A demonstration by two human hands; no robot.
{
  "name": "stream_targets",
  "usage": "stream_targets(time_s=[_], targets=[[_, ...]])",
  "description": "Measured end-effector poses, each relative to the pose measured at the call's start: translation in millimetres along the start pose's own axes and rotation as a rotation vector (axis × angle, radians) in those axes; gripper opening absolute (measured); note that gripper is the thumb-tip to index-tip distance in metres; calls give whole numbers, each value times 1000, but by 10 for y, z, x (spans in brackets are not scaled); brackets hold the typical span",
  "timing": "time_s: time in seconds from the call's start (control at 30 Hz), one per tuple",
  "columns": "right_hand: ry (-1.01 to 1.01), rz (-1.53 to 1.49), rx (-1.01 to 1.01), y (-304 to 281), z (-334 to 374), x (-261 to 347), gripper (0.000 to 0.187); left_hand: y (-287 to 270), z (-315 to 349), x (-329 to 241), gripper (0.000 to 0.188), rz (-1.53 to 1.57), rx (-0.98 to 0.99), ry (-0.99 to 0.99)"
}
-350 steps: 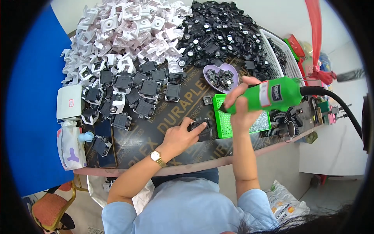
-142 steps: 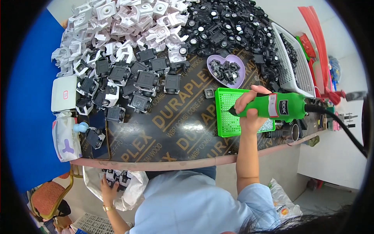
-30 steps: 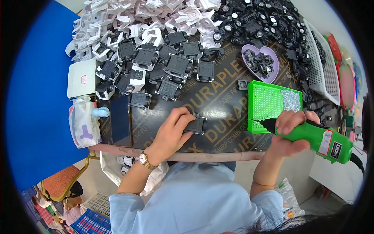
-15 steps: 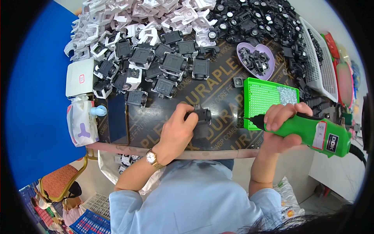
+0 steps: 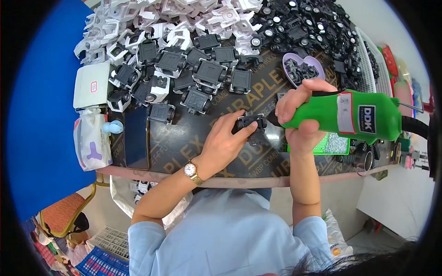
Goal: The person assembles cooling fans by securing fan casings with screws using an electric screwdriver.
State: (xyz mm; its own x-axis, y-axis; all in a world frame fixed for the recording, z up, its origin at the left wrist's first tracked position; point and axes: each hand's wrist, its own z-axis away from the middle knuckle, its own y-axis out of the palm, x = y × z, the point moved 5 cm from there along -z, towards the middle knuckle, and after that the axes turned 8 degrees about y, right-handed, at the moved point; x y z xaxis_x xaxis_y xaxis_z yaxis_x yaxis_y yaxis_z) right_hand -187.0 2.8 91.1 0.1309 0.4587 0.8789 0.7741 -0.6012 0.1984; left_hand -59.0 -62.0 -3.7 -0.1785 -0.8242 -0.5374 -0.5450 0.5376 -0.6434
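Note:
My left hand (image 5: 224,141) is closed round a small black toy car part (image 5: 251,121), keeping it low over the middle of the dark table. My right hand (image 5: 300,115) grips a green electric screwdriver (image 5: 324,114), which lies almost level. Its dark front end points left and meets or nearly meets the right side of the part; the bit's tip cannot be made out. Beyond my left hand lie several black-and-white toy car assemblies (image 5: 209,73). Partly hidden under the screwdriver is a green tray (image 5: 321,147) with small silvery screws (image 5: 338,143).
White plastic car shells (image 5: 138,18) are heaped at the back left, black wheeled parts (image 5: 299,30) at the back right. A purple heart-shaped bowl (image 5: 319,66) holds small dark pieces. At left are a white box (image 5: 92,87), a wipes pack (image 5: 92,142) and a phone (image 5: 137,142). A white basket (image 5: 366,64) stands right.
My right hand has brought the screwdriver left, from over the green tray to the black part. My left hand has shifted slightly right and up with the part still in it.

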Motion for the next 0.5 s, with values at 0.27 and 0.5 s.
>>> stream_targets(time_s=[0.27,0.5], targets=[[43,85,53,102,-22,-76,68,-54,1,-21,41,-113,20,-14],[123,71,145,132,-3,-223,64,-89,19,24,39,-57,61,-28]])
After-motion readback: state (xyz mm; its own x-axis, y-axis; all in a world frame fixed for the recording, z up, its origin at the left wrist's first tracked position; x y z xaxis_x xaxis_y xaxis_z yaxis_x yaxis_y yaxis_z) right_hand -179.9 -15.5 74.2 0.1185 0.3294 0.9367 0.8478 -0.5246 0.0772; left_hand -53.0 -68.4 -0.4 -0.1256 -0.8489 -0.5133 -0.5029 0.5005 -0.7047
